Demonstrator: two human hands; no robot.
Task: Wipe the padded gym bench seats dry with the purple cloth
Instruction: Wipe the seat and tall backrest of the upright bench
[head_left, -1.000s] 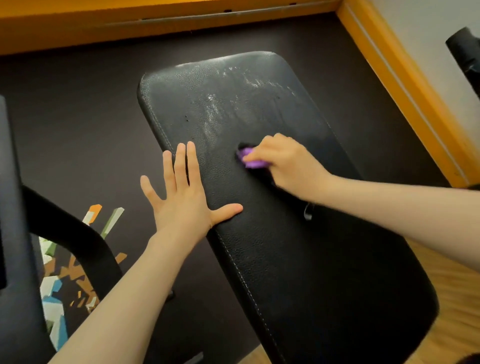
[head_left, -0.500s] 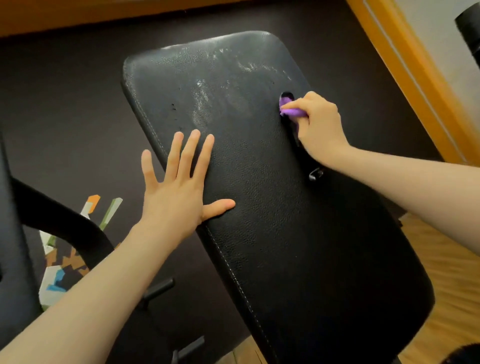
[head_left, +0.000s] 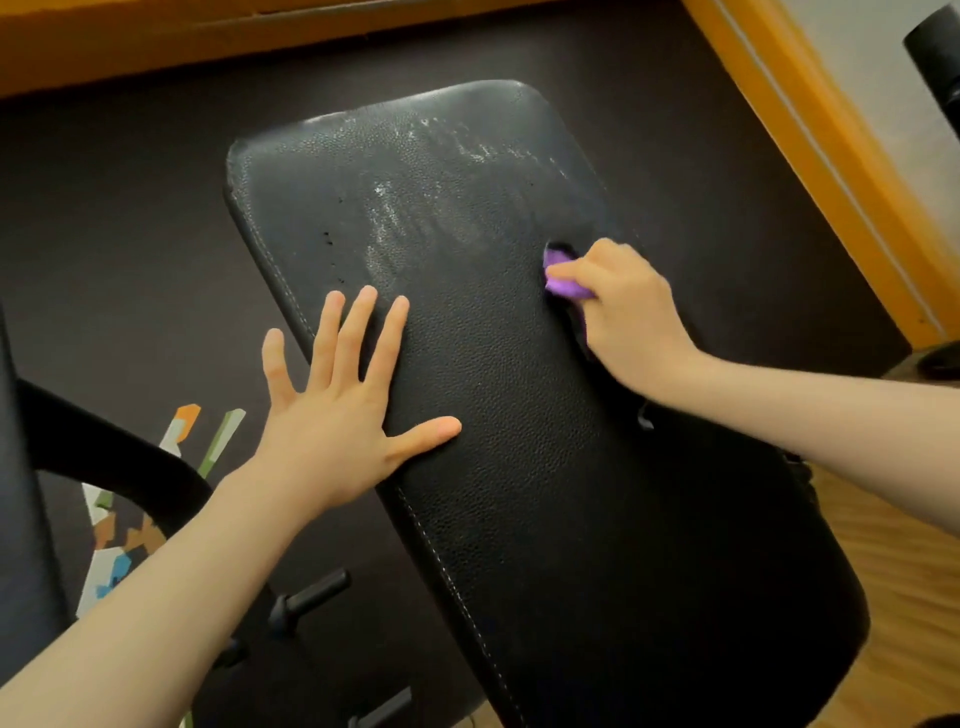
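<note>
Cloth on bench pad, right edge.
Right hand (head_left: 626, 317) fingers curled round purple cloth (head_left: 562, 280), pressing it onto bench seat (head_left: 519, 467); left hand (head_left: 337, 410) flat, fingers spread.

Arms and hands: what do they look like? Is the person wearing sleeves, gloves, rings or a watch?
Both arms are bare as far as the picture shows: no sleeves, no gloves. The left hand has no rings, and no watch or band on its wrist. The right hand shows none either, though its fingers are partly hidden. A small dark loop shows under the right wrist; I cannot tell what it is.
</note>
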